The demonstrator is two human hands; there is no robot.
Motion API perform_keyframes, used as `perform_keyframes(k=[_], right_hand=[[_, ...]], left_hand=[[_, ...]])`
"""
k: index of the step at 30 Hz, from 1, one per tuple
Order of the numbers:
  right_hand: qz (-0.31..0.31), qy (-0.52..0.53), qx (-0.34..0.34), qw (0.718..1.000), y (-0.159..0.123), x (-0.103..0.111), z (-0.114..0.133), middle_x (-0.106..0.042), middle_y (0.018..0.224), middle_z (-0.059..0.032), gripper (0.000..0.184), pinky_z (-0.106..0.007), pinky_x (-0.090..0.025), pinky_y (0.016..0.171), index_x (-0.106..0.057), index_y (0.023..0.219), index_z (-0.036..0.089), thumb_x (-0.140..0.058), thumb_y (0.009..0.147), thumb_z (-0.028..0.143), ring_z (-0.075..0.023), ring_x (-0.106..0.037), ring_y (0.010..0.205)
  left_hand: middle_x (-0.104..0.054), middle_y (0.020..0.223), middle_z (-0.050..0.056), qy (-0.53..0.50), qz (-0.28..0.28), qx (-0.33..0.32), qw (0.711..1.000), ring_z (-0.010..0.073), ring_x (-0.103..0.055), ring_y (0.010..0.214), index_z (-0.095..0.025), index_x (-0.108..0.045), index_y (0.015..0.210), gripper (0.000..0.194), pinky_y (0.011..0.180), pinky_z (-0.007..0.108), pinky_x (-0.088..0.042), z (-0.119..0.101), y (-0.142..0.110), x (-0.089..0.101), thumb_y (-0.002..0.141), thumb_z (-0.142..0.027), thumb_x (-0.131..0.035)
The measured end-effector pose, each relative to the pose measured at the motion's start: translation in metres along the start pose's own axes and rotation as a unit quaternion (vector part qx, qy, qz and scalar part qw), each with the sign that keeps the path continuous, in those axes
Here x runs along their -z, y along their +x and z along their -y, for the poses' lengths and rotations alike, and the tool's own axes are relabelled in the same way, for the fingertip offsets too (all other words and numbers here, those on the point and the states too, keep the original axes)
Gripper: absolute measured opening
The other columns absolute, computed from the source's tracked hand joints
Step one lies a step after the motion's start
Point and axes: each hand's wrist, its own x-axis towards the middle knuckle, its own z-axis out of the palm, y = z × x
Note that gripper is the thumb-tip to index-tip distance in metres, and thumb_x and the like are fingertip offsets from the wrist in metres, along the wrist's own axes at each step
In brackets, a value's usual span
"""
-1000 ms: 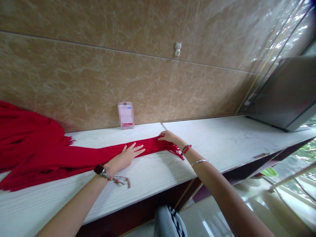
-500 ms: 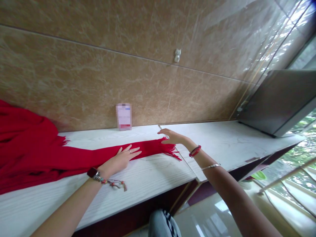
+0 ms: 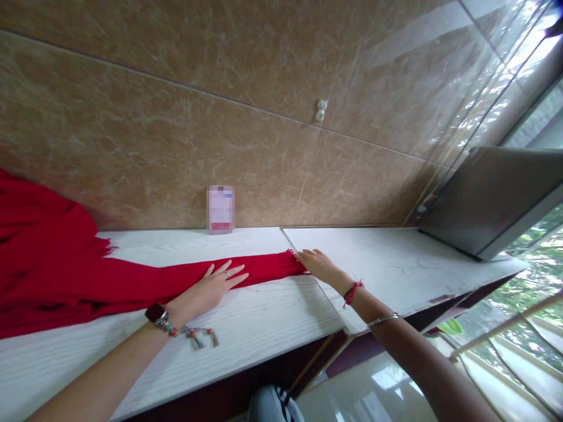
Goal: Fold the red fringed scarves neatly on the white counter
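A red fringed scarf (image 3: 171,280) runs in a narrow strip along the white wood-grain countertop (image 3: 264,310), its bulk heaped at the left. My left hand (image 3: 210,291) lies flat on the strip with fingers spread, pressing on the cloth. At the strip's right end, my right hand (image 3: 320,266) has its fingers bent down and close together on the fringe. Part of the fringe is hidden under those fingers. The fringe of another scarf end pokes out beside the heap.
A pale card-like item (image 3: 220,210), blurred out, leans against the brown tiled wall (image 3: 176,146). A small white cat-shaped figure (image 3: 321,109) is fixed on the tiles. A dark grey appliance (image 3: 492,199) stands at the counter's right end, near a window.
My right hand has come down from above the fringe onto the scarf's end, its fingers closing. The loose fringe strands now look gathered in. My left hand stays flat on the cloth.
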Motion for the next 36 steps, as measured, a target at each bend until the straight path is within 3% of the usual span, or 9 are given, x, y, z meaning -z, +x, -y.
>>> perform_keyframes(k=[4,7,11,15,20,24,26,30,36], right_hand=[[0.016,0.003,-0.036,0.999,-0.011,0.000,-0.011,-0.050,0.126,-0.0117,0.047,-0.040,-0.045,0.086,-0.047,0.124,0.018,-0.039,0.080,0.002,-0.0256,-0.045,0.116],[-0.004,0.070,-0.031,0.997,0.001,0.009,-0.007,-0.049,0.127,-0.0141,0.042,-0.041,-0.041,0.092,-0.052,0.119,0.012,-0.038,0.081,0.003,-0.0254,-0.042,0.119],[-0.071,0.216,-0.007,0.974,0.036,0.009,0.028,-0.044,0.132,-0.0140,0.042,-0.039,-0.035,0.100,-0.039,0.130,0.010,-0.034,0.089,0.020,-0.0214,-0.035,0.125],[-0.031,0.244,-0.010,0.969,0.049,-0.013,0.055,-0.038,0.137,-0.0140,0.046,-0.046,-0.032,0.100,-0.033,0.134,0.013,-0.030,0.092,0.032,-0.0233,-0.032,0.127],[0.043,0.159,-0.091,0.982,0.032,-0.027,0.030,-0.035,0.139,-0.0131,0.039,-0.058,-0.028,0.097,-0.038,0.130,0.020,-0.028,0.092,0.024,-0.0249,-0.030,0.128],[-0.026,0.179,-0.189,0.965,0.028,-0.019,0.021,-0.037,0.137,-0.0157,0.039,-0.058,-0.026,0.098,-0.040,0.129,0.016,-0.031,0.091,0.024,-0.0272,-0.029,0.128],[-0.076,0.236,-0.157,0.956,0.033,-0.012,0.032,-0.037,0.137,-0.0165,0.041,-0.052,-0.029,0.100,-0.041,0.129,0.014,-0.031,0.091,0.025,-0.0256,-0.029,0.129],[-0.102,0.315,-0.001,0.944,0.044,0.004,0.066,-0.039,0.136,-0.0147,0.042,-0.045,-0.031,0.102,-0.043,0.128,0.014,-0.038,0.089,0.028,-0.0235,-0.029,0.129],[-0.132,0.373,0.116,0.911,0.047,0.023,0.079,-0.059,0.117,-0.0078,0.034,-0.037,-0.042,0.096,-0.054,0.118,0.019,-0.047,0.085,0.023,-0.0177,-0.051,0.111]], left_hand=[[-0.024,0.145,0.002,0.006,0.011,0.011,1.000,0.0287,-0.017,0.133,-0.034,-0.027,0.135,0.061,0.101,0.054,-0.018,-0.004,0.000,0.002,0.083,-0.004,-0.031],[-0.025,0.145,0.002,-0.013,0.012,0.013,1.000,0.0307,-0.019,0.131,-0.034,-0.029,0.135,0.048,0.101,0.054,-0.018,-0.008,0.001,0.005,0.089,-0.021,-0.032],[-0.024,0.145,0.001,-0.037,0.018,0.014,0.999,0.0314,-0.016,0.132,-0.036,-0.028,0.135,0.046,0.102,0.055,-0.014,-0.010,0.000,0.008,0.089,-0.040,-0.033],[-0.020,0.146,0.002,-0.040,0.039,0.020,0.998,0.0319,-0.012,0.133,-0.036,-0.022,0.137,0.050,0.101,0.058,-0.012,-0.011,-0.001,0.010,0.089,-0.043,-0.033],[-0.018,0.147,0.005,-0.045,0.035,0.010,0.998,0.0342,-0.010,0.133,-0.034,-0.020,0.138,0.052,0.098,0.062,-0.010,-0.011,-0.002,0.006,0.089,-0.047,-0.031],[-0.023,0.145,0.006,-0.044,-0.003,0.004,0.999,0.0346,-0.017,0.131,-0.034,-0.026,0.136,0.047,0.098,0.061,-0.014,-0.011,-0.003,0.003,0.090,-0.044,-0.030],[-0.027,0.144,0.005,-0.039,-0.037,0.001,0.999,0.0320,-0.023,0.129,-0.034,-0.029,0.134,0.044,0.099,0.055,-0.021,-0.012,-0.003,0.005,0.090,-0.041,-0.031],[-0.045,0.127,0.012,-0.022,-0.100,0.037,0.994,0.0238,-0.047,0.111,-0.022,-0.035,0.132,0.044,0.088,0.036,-0.039,-0.014,-0.004,0.017,0.089,-0.033,-0.037],[-0.054,0.103,0.008,0.017,-0.099,0.036,0.994,0.0184,-0.056,0.087,-0.018,-0.056,0.109,0.026,0.073,0.027,-0.045,-0.006,-0.003,0.023,0.086,-0.024,-0.044]])
